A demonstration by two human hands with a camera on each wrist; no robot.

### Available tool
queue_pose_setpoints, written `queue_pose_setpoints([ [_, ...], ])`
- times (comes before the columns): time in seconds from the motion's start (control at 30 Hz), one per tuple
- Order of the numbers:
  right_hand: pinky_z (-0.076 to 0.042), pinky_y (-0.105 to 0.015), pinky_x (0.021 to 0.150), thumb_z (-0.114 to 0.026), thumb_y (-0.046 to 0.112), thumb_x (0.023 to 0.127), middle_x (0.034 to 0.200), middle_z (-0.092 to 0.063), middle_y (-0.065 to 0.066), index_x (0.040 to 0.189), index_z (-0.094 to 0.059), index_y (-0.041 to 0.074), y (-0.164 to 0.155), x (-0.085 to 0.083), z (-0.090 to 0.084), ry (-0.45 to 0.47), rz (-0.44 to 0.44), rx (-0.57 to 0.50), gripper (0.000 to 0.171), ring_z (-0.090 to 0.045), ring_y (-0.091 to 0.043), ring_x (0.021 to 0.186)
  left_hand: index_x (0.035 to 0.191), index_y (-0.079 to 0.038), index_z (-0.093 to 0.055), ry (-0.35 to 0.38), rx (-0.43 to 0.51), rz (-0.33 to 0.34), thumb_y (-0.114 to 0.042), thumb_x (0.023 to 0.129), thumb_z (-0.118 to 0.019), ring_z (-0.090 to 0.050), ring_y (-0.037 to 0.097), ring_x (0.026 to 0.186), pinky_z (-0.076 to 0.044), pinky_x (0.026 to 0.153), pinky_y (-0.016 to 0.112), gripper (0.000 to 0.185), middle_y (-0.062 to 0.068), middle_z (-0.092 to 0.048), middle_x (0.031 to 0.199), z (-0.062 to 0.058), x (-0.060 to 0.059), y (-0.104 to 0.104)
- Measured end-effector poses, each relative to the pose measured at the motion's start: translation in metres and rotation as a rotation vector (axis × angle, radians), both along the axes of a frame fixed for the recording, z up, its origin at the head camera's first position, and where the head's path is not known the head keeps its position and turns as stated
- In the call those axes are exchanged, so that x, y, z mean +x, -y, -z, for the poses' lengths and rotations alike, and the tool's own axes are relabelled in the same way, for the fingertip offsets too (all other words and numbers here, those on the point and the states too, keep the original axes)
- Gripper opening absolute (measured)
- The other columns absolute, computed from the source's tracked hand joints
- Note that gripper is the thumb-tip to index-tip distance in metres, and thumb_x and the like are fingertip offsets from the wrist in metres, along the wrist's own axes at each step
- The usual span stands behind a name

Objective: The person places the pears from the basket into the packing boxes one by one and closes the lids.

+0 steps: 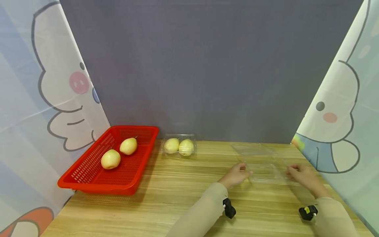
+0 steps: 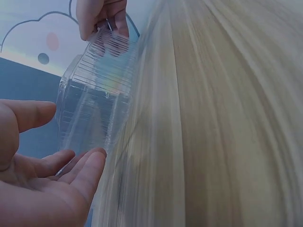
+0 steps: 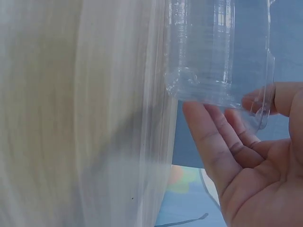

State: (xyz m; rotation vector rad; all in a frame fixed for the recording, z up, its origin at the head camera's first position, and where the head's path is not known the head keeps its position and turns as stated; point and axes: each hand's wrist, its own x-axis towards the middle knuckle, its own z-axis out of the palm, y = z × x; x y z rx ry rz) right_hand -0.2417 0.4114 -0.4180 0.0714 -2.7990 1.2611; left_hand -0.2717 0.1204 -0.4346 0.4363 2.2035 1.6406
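Note:
A clear plastic clamshell box (image 1: 262, 172) is on the right side of the table, its lid (image 1: 251, 149) swung open toward the back. My right hand (image 1: 302, 176) holds its right end. In the right wrist view the thumb (image 3: 262, 99) is at the rim, with the fingers (image 3: 208, 127) against the end wall. At the left end is my left hand (image 1: 235, 176). The left wrist view shows its fingertips (image 2: 97, 153) at the box's lower edge, fingers fairly straight, and the thumb (image 2: 40, 113) spread apart from them near the rim.
A red plastic basket (image 1: 136, 184) with two pale yellow pears (image 1: 111, 159) stands at the left. Near the back edge, another clear box (image 1: 179, 135) contains two more pears (image 1: 186, 147). A grey panel (image 1: 189, 72) rises behind the wooden table (image 1: 133, 214), with printed cloths (image 1: 334, 148) at both sides.

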Motion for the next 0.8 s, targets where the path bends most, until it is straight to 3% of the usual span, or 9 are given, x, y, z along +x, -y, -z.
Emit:
queue_pose_setpoints([
  [0.3,-0.057,-0.026,0.074,-0.031,0.014,0.109,0.107,-0.065,-0.032,0.125,-0.042,-0.026,0.012,-0.002,0.003,0.018,-0.022,-0.055,0.044,-0.067,-0.012,0.085,0.151,-0.009,-0.044,-0.004,0.038,0.010,-0.031,0.101,-0.061,-0.051,0.030,0.129,-0.048,0.099,0.046,0.057,0.005,-0.052,0.141,0.004,-0.004,0.013],
  [0.8,-0.058,-0.030,0.080,-0.038,0.017,0.109,0.112,-0.065,-0.032,0.120,-0.047,-0.023,0.038,-0.012,0.008,0.067,-0.102,-0.144,0.042,-0.070,-0.024,0.095,0.149,-0.006,-0.044,-0.036,0.016,-0.028,-0.033,0.102,-0.059,-0.050,0.034,0.128,-0.048,0.098,0.050,0.057,0.008,-0.052,0.140,0.005,-0.005,0.049],
])
